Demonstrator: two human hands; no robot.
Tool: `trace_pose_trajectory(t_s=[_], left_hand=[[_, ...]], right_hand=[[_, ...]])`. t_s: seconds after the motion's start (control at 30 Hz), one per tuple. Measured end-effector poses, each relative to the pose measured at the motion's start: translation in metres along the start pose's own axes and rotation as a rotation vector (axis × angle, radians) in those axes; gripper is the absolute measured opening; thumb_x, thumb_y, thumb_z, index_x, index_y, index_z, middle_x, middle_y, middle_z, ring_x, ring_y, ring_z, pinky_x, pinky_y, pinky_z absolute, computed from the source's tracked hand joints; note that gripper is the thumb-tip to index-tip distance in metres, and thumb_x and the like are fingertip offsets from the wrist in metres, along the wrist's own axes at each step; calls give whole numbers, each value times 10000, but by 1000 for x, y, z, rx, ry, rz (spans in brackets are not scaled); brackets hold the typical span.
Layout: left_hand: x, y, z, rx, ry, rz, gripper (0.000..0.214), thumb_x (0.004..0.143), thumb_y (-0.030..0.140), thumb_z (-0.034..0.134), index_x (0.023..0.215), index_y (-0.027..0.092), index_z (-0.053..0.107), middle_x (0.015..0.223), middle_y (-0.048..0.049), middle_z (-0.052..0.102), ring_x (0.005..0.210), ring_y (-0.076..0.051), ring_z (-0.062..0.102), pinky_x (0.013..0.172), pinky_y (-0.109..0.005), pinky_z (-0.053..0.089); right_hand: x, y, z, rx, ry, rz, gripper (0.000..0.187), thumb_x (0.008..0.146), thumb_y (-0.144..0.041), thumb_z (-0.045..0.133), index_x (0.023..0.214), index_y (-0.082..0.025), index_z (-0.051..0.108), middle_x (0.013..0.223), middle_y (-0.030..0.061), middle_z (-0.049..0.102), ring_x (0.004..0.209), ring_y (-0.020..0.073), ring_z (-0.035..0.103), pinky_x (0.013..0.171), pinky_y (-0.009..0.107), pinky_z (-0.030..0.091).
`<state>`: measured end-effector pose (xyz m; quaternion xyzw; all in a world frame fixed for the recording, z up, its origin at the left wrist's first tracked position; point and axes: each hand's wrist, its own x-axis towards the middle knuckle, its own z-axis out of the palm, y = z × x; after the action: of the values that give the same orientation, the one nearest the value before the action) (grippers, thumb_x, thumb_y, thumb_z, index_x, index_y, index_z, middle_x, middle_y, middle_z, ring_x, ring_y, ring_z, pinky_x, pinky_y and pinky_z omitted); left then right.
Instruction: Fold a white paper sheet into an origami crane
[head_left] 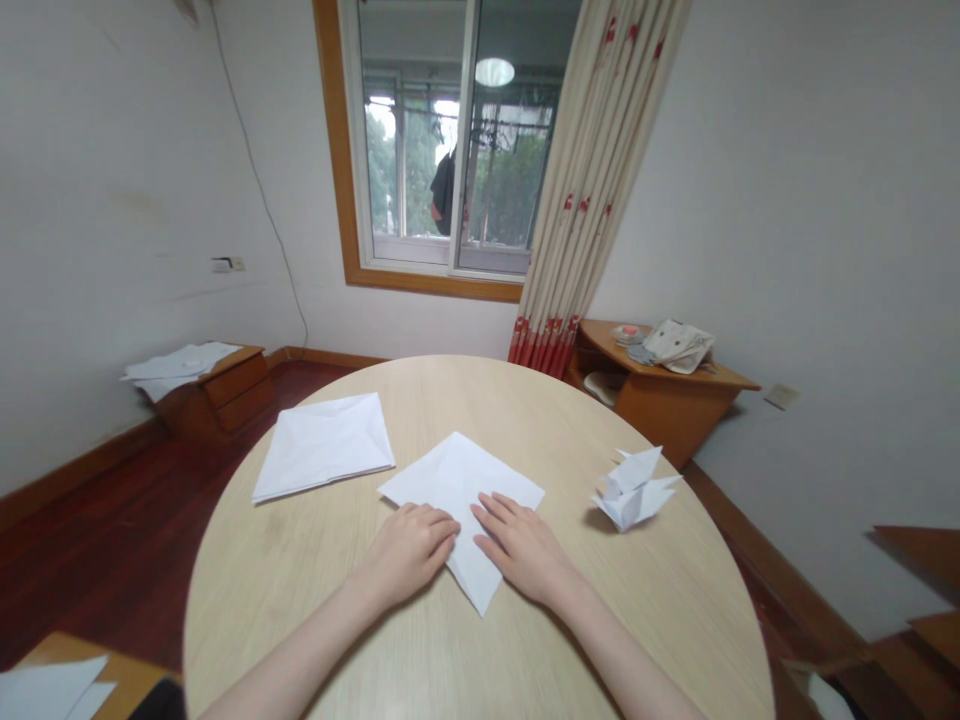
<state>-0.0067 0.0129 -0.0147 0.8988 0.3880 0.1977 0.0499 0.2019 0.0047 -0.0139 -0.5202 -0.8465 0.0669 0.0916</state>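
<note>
A white sheet of paper (pixel 456 468) lies in front of me on the round table, one corner pointing away and a narrower folded end pointing towards me. On its lower left edge rests my left hand (pixel 412 548), fingers curled and close together over the paper; the underside of this grip is hidden. My right hand (pixel 521 545) lies flat on the lower right part of the sheet with its fingers spread. To the right stand folded paper pieces (pixel 634 490) with pointed tips, apart from both hands. A stack of white paper (pixel 326 445) lies to the left.
The round wooden table (pixel 465 670) has a curved edge all round. Behind it are a window (pixel 450 150) and a patterned curtain (pixel 592 180). A low drawer cabinet (pixel 240 385) is at left, and a corner desk (pixel 667 400) with a cloth bag (pixel 679 345) at right.
</note>
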Motion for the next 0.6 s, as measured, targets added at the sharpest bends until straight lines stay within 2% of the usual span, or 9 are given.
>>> trace_pose_trajectory(t_s=[0.13,0.27,0.47,0.6], left_hand=[[0,-2,1,-31,30,-9,262,921,213,452,1012,218,697,1024,-39,723,919,-214,663,834,-348,490],[0,-2,2,-22,5,-46,237,910,209,489,1021,221,698,1071,-34,714,959,-231,665,852,-365,508],[0,-3,4,-37,-32,-48,244,919,186,483,1078,215,665,1127,-36,697,1009,-205,656,1001,-366,447],[-1,-6,8,-61,-49,-56,287,902,185,492,1151,203,635,1218,-62,653,1116,-227,614,1001,-374,456]], right_hand=[[-3,-3,-6,-25,-13,16,413,950,-331,436,1347,-234,502,1432,83,460,1315,283,406,1012,469,403],[-5,-5,-10,-45,-10,8,376,941,-287,448,1296,-211,546,1384,96,515,1261,280,460,970,441,439],[-7,-9,-19,-61,-11,-23,292,927,-216,458,1167,-184,621,1266,86,615,1133,275,542,916,402,459],[-8,-9,-25,-70,-37,-34,239,905,-177,476,1049,-195,665,1189,74,662,1060,265,581,872,371,462]])
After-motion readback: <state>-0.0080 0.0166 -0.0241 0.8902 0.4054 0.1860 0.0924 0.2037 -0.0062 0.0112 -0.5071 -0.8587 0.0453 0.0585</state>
